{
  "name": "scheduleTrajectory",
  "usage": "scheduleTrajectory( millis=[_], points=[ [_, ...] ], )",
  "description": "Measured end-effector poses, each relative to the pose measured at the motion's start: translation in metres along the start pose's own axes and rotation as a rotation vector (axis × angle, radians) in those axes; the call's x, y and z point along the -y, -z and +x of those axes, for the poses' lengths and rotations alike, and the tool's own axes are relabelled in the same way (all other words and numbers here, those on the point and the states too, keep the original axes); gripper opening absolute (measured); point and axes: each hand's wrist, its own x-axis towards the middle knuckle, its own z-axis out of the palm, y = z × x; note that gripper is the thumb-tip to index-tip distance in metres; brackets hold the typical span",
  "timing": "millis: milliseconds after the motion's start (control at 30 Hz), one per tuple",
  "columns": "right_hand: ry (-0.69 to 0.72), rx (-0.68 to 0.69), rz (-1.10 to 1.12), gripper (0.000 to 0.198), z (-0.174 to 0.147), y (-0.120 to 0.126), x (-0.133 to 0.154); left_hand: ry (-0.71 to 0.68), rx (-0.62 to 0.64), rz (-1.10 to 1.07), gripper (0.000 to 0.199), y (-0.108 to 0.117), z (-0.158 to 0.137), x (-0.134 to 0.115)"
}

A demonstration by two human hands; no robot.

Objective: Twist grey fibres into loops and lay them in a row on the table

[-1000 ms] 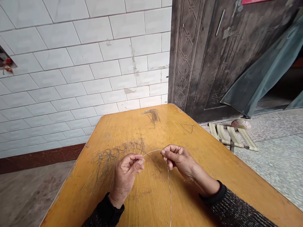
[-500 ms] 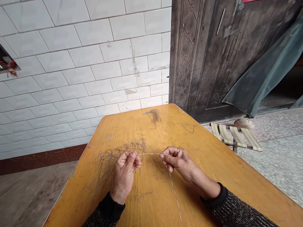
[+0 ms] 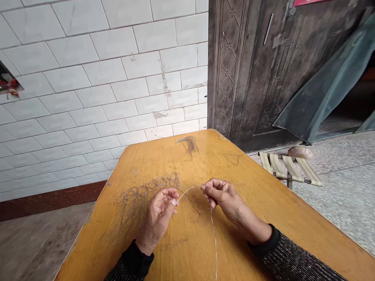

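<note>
In the head view, a slender silvery metal wire [image 3: 191, 187] arches between the person's hands above a yellow-brown wooden worktop [image 3: 187, 259], its long free end hanging from the right side toward the near edge. The right hand [image 3: 227, 199] pinches it between thumb and fingertips. At the left hand [image 3: 158, 218], the wire meets the thumb tip, the fingers loosely curled; whether they grip it, I cannot tell.

A row of looped grey wires [image 3: 142, 191] lies beyond and beside the left hand, a dark bundle of thin wires [image 3: 190, 144] near the far edge, and one bent wire outline [image 3: 233, 159] to the right.

The step in hand looks like shaping a single strand; the next move calls for a firm left pinch while the right steadies it.
</note>
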Motion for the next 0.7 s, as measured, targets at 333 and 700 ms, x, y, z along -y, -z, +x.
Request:
scheduleTrajectory(
  millis=[333,700],
  points=[
    [-0.055,0.038,0.023,0.03,0.001,-0.004,-0.009,0.065,-0.017,-0.028,0.024,-0.005,0.0,0.0],
    [-0.108,0.142,0.015,0.03,-0.007,-0.014,-0.013,0.079,-0.08,-0.248,0.016,-0.002,0.005,0.012]
  ],
)
